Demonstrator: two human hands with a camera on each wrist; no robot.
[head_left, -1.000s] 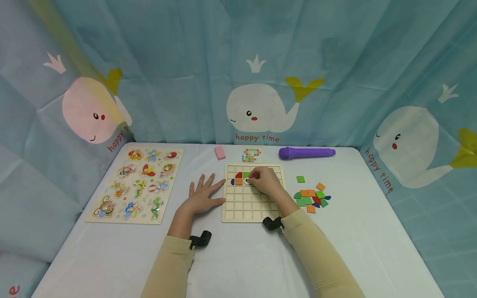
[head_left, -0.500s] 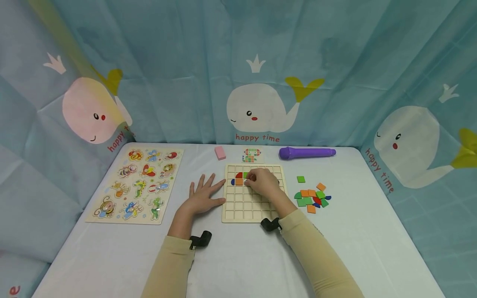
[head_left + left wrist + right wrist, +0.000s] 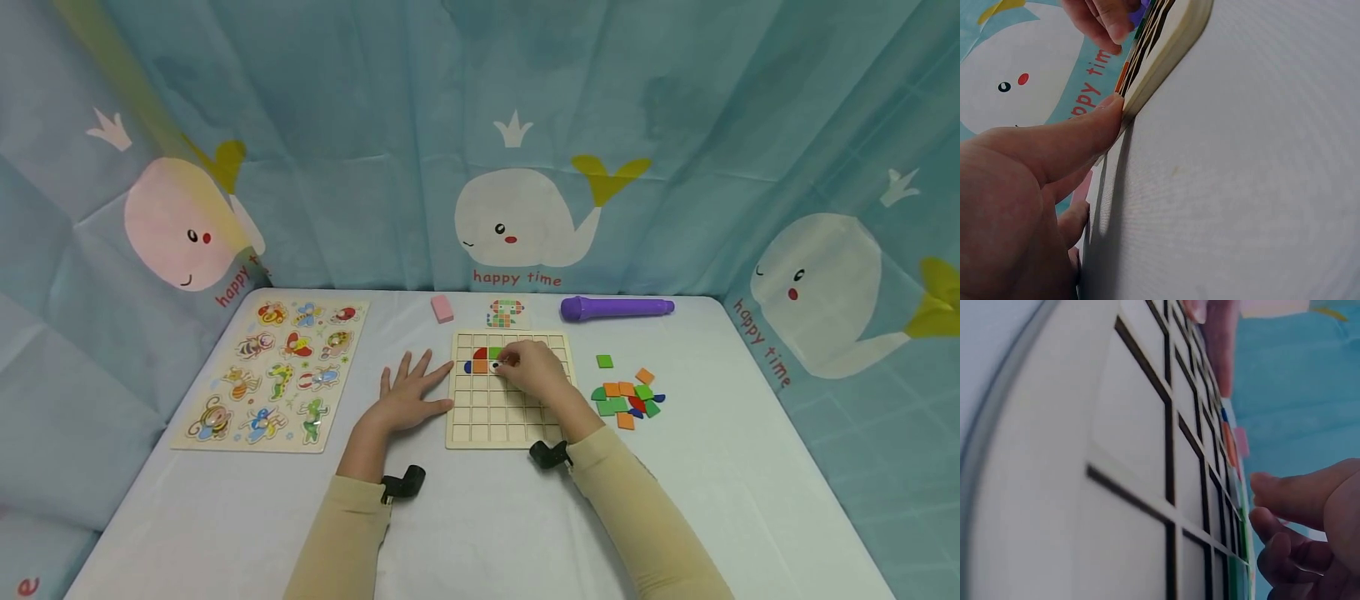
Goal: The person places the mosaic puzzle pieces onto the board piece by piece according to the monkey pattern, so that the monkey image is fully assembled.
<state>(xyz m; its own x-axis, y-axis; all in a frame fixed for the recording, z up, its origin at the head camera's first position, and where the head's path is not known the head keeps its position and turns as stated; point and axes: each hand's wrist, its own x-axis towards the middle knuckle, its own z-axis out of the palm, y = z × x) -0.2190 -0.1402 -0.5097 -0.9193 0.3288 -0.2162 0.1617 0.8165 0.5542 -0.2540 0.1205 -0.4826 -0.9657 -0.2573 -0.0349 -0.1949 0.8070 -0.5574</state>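
Note:
In the head view, my left hand point(image 3: 405, 402) lies spread on the table, its thumb and index finger against the left edge of a wooden grid board point(image 3: 480, 433); the left wrist view shows the thumb point(image 3: 1094, 125) at the board's edge. My right hand point(image 3: 534, 368) reaches over the board's upper part. Its thumb and index finger pinch at a small white tile with a black dot point(image 3: 495, 367), partly hidden by the fingertips. Beside that tile sit an orange square point(image 3: 481, 367), a red curved tile point(image 3: 481, 353), a blue curved tile point(image 3: 468, 367) and a green tile point(image 3: 495, 352).
Loose coloured tiles point(image 3: 618, 389) lie to the right of the board. Behind it are a pattern card point(image 3: 506, 313), a pink block point(image 3: 442, 308) and a purple toy microphone point(image 3: 617, 308). An insect puzzle board point(image 3: 281, 379) lies at the left. A whale-print curtain point(image 3: 405, 217) encloses the table.
My right hand has shifted slightly over the same cell. The white tile's dot, hidden half a second ago, shows again. My left hand has stayed put.

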